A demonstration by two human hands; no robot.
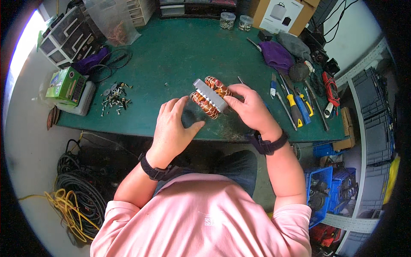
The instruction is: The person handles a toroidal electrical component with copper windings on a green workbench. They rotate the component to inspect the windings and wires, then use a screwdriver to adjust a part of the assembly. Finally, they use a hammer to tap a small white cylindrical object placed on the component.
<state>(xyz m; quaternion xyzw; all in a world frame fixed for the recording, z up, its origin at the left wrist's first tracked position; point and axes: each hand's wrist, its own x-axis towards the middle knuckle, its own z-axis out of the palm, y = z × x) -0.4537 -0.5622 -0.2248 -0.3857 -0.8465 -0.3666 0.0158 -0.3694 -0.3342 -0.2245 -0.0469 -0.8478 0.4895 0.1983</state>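
A motor stator (211,96) with a grey laminated core and laced copper windings bulging from both sides is held tilted above the green workbench. My right hand (248,105) grips its right end, thumb on the near side and fingers behind it. Just left of the stator, my left hand (172,124) is open, its fingers spread and curved towards the windings. A small gap shows between that hand's thumb and the stator. Behind my right hand, the tip of a thin rod (240,79) pokes out; the rest of it is hidden.
Loose screws (115,97) lie at the left, beside a green box (66,85). Several screwdrivers (294,107), a blue utility knife (273,85) and a purple cloth (276,56) occupy the right. Two small jars (227,20) stand at the back. Coiled cables (77,205) lie below left.
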